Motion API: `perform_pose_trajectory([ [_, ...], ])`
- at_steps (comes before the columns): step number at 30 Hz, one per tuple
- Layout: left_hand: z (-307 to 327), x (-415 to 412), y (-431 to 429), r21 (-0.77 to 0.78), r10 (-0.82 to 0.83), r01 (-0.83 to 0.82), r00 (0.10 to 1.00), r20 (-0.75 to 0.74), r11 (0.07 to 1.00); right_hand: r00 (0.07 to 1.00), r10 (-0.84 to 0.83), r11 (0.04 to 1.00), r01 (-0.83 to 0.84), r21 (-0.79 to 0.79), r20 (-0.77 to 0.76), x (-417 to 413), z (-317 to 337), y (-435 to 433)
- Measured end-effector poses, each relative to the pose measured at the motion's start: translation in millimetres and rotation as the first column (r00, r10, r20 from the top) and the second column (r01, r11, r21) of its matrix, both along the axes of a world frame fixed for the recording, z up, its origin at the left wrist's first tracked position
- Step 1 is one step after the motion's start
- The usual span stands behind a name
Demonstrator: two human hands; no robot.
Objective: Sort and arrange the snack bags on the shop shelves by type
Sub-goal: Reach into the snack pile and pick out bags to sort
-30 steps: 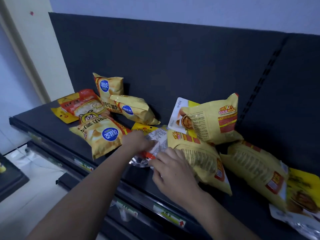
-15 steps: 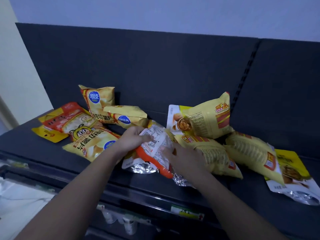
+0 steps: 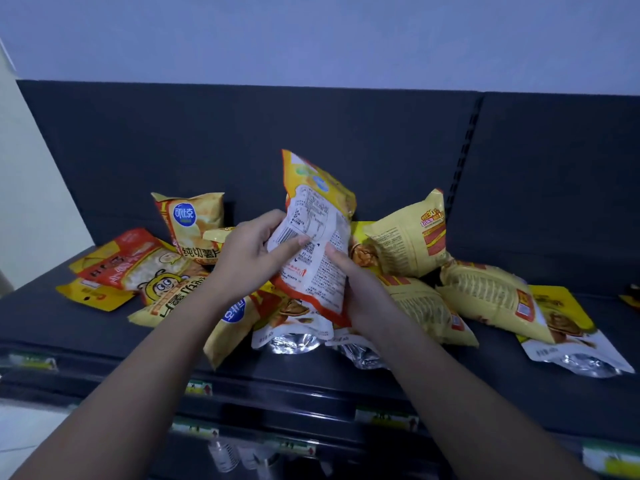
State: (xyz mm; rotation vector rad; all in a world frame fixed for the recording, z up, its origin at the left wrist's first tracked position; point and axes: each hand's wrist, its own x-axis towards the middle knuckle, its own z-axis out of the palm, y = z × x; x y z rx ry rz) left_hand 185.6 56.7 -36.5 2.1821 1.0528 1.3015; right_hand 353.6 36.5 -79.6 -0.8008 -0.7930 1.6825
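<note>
Orange-edged snack bag [image 3: 317, 244] held upright in both hands, above the heap on the dark shelf [image 3: 69, 341]
Its white printed back faces the camera; the left hand [image 3: 247, 252] grips its left edge with the thumb across the print, and the right hand [image 3: 363, 292] clasps the lower right side. A foil-bottomed pouch [image 3: 291, 336] lies under it. At left, a blue-logo chip bag [image 3: 188, 220] leans on the back panel [image 3: 173, 133], beside a flat red-and-yellow bag [image 3: 117, 261]. At right, yellow bags [image 3: 412, 233] are piled together, with another foil pouch [image 3: 575, 344] beyond. Price tags [image 3: 386, 418] line the shelf edge, and a pale wall [image 3: 311, 36] rises behind
</note>
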Motion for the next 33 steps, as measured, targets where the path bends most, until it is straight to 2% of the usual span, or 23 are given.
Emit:
perform_pose_trajectory([
  [2, 3, 3, 0, -0.006, -0.027, 0.027, 0.999, 0.024, 1.0, 0.999, -0.012, 1.0, 0.013, 0.026, -0.03, 6, 7, -5],
  [4, 2, 11, 2, -0.032, -0.055, 0.056, 0.998, 0.032, 0.998, 0.992, -0.124, 0.992, 0.123, 0.037, 0.027, 17, 11, -10],
  [6, -1, 25, 6, -0.07, -0.033, 0.03, 0.999, -0.043, 0.997, 0.947, -0.299, 0.953, 0.289, 0.088, 0.12, 30, 15, -14],
  [8, -7, 47, 13, -0.09, 0.039, -0.057, 0.981, -0.19, 0.994, 0.849, -0.457, 0.887, 0.417, 0.196, 0.264, 48, 19, -19],
  [10, -12, 79, 16, -0.113, -0.015, -0.01, 0.977, -0.214, 0.994, 0.687, -0.591, 0.806, 0.496, 0.323, 0.422, 71, 24, -29],
  [13, -9, 136, 0, -0.203, -0.211, 0.183, 0.97, -0.123, 0.962, 0.416, -0.738, 0.671, 0.541, 0.508, 0.531, 107, 33, -48],
  [16, -4, 197, -25, -0.314, -0.18, 0.127, 0.973, -0.145, 0.941, 0.097, -0.802, 0.544, 0.525, 0.654, 0.589, 143, 41, -71],
  [17, -2, 218, -32, -0.39, -0.225, 0.171, 0.969, -0.097, 0.905, 0.0, -0.792, 0.526, 0.506, 0.684, 0.61, 156, 44, -80],
  [18, 1, 239, -41, -0.495, -0.295, 0.269, 0.955, 0.027, 0.826, -0.096, -0.768, 0.522, 0.48, 0.705, 0.633, 169, 45, -88],
  [20, 7, 284, -55, -0.676, -0.392, 0.501, 0.861, 0.325, 0.54, -0.253, -0.693, 0.545, 0.428, 0.721, 0.675, 197, 47, -103],
  [21, 10, 304, -63, -0.71, -0.402, 0.58, 0.807, 0.433, 0.399, -0.312, -0.644, 0.578, 0.4, 0.712, 0.698, 210, 47, -110],
  [22, 12, 325, -70, -0.718, -0.392, 0.627, 0.769, 0.505, 0.303, -0.373, -0.592, 0.621, 0.356, 0.699, 0.715, 226, 45, -117],
  [24, 11, 367, -81, -0.699, -0.343, 0.689, 0.714, 0.611, 0.189, -0.47, -0.5, 0.713, 0.253, 0.654, 0.727, 261, 43, -133],
  [26, 4, 408, -88, -0.678, -0.271, 0.712, 0.7, 0.661, 0.184, -0.44, -0.474, 0.776, 0.201, 0.598, 0.763, 300, 45, -151],
  [29, -7, 470, -95, -0.67, -0.126, 0.702, 0.707, 0.696, 0.242, -0.296, -0.458, 0.842, 0.159, 0.516, 0.838, 364, 47, -177],
  [31, -11, 507, -102, -0.658, -0.067, 0.695, 0.7, 0.711, 0.29, -0.194, -0.483, 0.842, 0.163, 0.514, 0.854, 402, 43, -193],
  [32, -11, 524, -105, -0.646, -0.051, 0.704, 0.687, 0.725, 0.296, -0.17, -0.524, 0.819, 0.171, 0.548, 0.835, 420, 40, -200],
  [33, -12, 539, -108, -0.63, -0.042, 0.722, 0.666, 0.745, 0.287, -0.187, -0.568, 0.781, 0.185, 0.596, 0.802, 438, 35, -206],
])
